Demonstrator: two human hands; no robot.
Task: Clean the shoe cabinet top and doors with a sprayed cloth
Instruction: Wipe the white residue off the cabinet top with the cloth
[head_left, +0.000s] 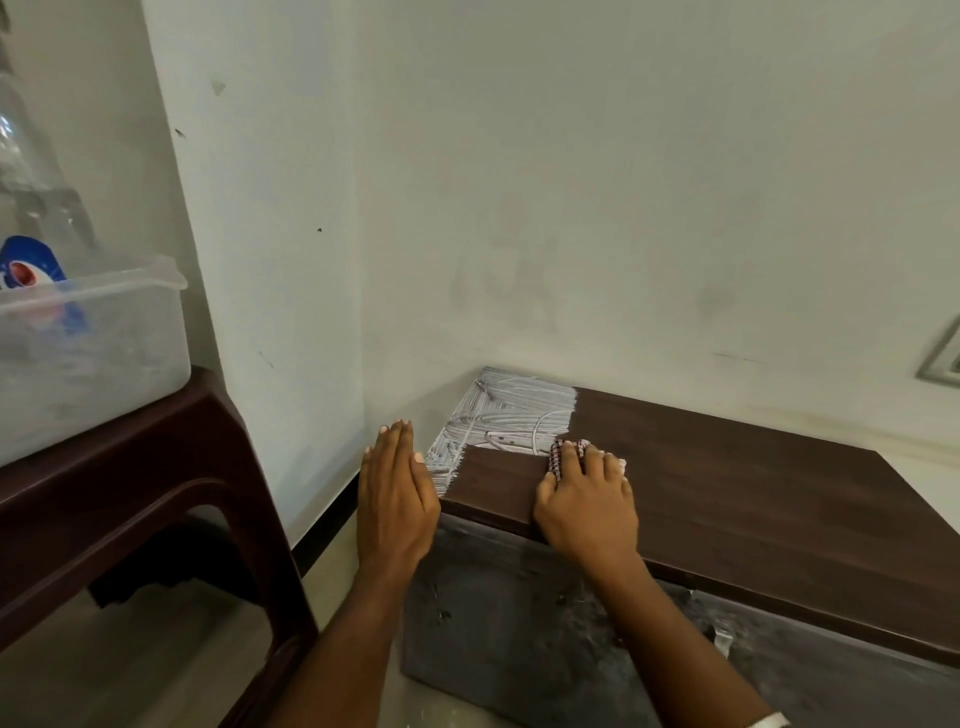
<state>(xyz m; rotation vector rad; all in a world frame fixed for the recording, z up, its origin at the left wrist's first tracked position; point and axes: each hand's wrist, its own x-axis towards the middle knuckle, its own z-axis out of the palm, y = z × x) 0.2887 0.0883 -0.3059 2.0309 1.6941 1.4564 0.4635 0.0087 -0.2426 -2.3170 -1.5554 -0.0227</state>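
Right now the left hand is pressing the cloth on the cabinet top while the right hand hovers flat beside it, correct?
Hands are swapped. In the head view the right hand presses the cloth on the cabinet top; the left hand hovers flat beside it.

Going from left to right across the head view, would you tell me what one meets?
Clear plastic tub → dark brown stool → left hand → dusty white patch → right hand on the cloth → wiped cabinet top.
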